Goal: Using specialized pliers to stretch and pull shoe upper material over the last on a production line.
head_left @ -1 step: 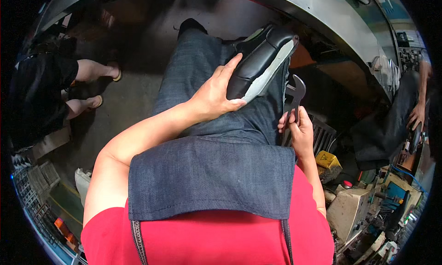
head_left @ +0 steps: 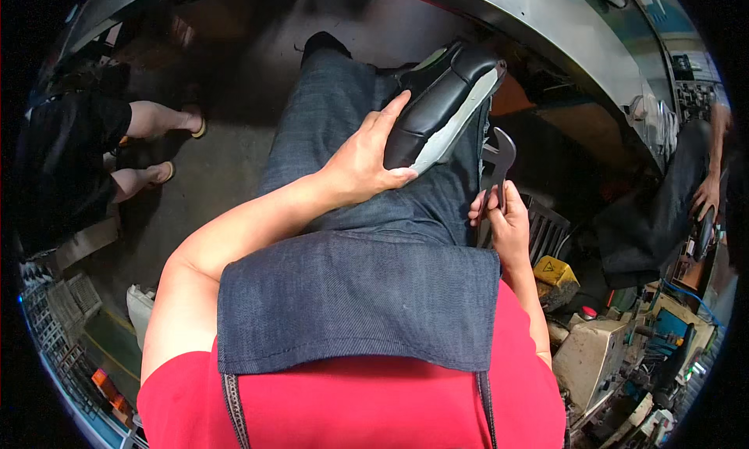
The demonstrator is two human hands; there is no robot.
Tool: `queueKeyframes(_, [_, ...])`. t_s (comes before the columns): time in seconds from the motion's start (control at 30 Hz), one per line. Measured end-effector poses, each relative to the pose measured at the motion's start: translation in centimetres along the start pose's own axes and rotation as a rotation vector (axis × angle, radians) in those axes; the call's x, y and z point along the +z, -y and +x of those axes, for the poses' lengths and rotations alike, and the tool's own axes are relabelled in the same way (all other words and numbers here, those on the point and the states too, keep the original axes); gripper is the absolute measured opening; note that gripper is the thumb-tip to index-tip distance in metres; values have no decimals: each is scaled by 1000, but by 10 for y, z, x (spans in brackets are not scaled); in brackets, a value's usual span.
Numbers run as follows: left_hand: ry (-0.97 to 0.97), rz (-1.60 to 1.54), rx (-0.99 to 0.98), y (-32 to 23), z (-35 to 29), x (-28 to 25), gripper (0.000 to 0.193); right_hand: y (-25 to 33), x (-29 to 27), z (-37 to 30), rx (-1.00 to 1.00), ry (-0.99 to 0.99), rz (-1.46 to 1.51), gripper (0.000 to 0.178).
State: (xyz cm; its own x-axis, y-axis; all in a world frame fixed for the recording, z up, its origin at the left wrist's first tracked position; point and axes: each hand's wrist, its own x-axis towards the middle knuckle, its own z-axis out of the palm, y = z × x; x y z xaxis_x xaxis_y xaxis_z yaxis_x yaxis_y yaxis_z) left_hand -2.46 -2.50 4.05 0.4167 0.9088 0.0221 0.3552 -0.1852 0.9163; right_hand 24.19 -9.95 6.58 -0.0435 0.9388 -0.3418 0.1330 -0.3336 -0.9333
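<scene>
A black leather shoe upper (head_left: 431, 110) with a pale green-grey lower margin rests across my denim-covered lap, its far end pointing up and to the right. My left hand (head_left: 360, 159) is closed on its near end, thumb over the pale margin and fingers along the other side. To the right of my thigh, my right hand (head_left: 509, 221) grips a pair of dark metal lasting pincers (head_left: 504, 154) by the handles. Their curved jaws point upward, apart from the shoe upper. The lower handles are partly hidden by my fingers.
A metal bench edge (head_left: 546, 35) curves across the far side. Machinery (head_left: 593, 359) with a yellow part (head_left: 556, 271) stands close by my right elbow. Another person's hand (head_left: 708, 195) is at the far right; someone's legs (head_left: 156, 117) are at the left.
The pincers in my right hand have tilted very slightly to the left. My left hand and the shoe upper stay in place.
</scene>
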Motion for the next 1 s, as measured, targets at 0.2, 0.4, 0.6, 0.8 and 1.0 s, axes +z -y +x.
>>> queueKeyframes(0.2, [-36,51,34,-2,-1,1,102,7,7,4,58,90,-24,13])
queueKeyframes(0.4, [-53,80,72,3,-1,1,101,12,3,5,75,198,-98,18])
queueKeyframes(0.6, [-38,-32,76,14,4,-2,89,33,1,17,36,308,-360,19])
queueKeyframes(0.8, [41,-180,-58,10,8,1,84,60,-1,34,-84,410,-714,16])
queueKeyframes(1.0, [20,-197,-64,16,8,5,83,41,5,53,-212,370,-944,16])
